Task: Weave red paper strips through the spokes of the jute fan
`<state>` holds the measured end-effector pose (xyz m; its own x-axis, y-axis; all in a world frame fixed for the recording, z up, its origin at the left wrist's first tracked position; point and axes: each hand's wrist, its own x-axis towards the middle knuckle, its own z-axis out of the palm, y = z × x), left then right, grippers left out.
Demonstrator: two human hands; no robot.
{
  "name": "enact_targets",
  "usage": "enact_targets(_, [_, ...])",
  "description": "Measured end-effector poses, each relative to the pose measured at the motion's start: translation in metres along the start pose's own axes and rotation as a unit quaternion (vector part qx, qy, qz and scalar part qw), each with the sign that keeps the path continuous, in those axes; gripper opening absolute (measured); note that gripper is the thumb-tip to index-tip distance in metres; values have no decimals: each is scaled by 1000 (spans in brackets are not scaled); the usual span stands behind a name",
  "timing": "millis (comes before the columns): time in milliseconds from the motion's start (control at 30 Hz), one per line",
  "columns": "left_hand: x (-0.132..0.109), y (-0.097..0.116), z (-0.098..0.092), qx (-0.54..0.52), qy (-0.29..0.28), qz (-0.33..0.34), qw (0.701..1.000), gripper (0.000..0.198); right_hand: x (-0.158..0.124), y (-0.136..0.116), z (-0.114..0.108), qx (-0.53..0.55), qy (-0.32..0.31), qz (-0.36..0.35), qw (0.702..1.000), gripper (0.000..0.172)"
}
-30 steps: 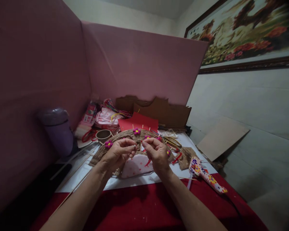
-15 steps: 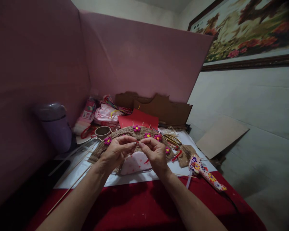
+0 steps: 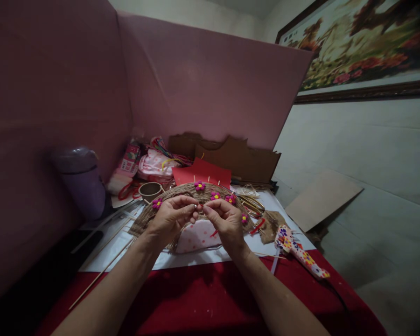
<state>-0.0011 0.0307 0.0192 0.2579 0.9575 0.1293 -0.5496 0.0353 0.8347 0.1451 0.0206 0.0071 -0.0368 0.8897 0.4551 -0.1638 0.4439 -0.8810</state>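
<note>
My left hand [image 3: 175, 215] and my right hand [image 3: 226, 218] are raised in front of a fan-shaped twine weaving [image 3: 143, 221], each closed in a pinch. A tiny red piece [image 3: 201, 204] shows at the right fingertips. What the left fingers pinch is too small to make out. Magenta flowers with yellow centres dot the weaving, one flower [image 3: 199, 185] near its top edge. Thin sticks poke out along the rim. Below its arch lies white cloth with pink spots [image 3: 198, 239]. My hands hide the weaving's middle.
A purple tumbler [image 3: 82, 186] and a tape roll [image 3: 150, 190] stand at the left. Red paper [image 3: 205, 172] and torn cardboard [image 3: 238, 161] are behind. To the right lie a brown scrap [image 3: 271, 224] and a flower-patterned glue gun [image 3: 299, 252]. Long sticks [image 3: 101, 280] cross the left side.
My fingertips are slightly further apart, and the small red piece shows a little more between them. The weaving and the surrounding things stay in place.
</note>
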Motion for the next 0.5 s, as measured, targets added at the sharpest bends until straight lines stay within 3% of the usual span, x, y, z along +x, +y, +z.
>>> enact_targets(333, [-2, 0, 0, -32, 33, -9, 999, 23, 0, 0, 0, -10, 6, -7, 1000, 14])
enact_targets(500, [-3, 1, 3, -26, 20, 0, 999, 17, 0, 1, 0, 3, -4, -15, 1000, 14])
